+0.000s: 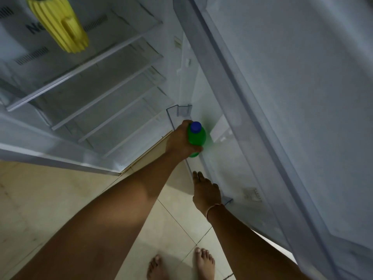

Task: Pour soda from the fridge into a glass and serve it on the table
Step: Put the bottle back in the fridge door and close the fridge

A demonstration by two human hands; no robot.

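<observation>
Bottle (196,138): green plastic, blue cap, upright in the low door bin (171,116) of the open fridge; shoulder and cap stand above the bin's clear wall.
Handling, judged: likely light to middling in weight; how full it is cannot be told. Thin plastic walls should give under a hard squeeze. A chilled surface may be damp and slippery. Cap looks closed, so tilting on the way out should not spill.
Hold point, judged: the upper body just under the shoulder, where a grip wraps fully; not the cap.
Left hand (179,139): fingers curled round the bottle's upper body, thumb side near the cap; arm reaches down from the lower left.
Right hand (204,191): fingers straight and relaxed, holding nothing, resting near the door's inner edge, below and apart from the bottle.
Door (282,98): swung wide at right.
Shelves (96,63): bare except a yellow jug (58,23) on top.
Floor (50,199): pale tile; two bare feet (181,263) at the bottom.
Glass, table: not in view.
</observation>
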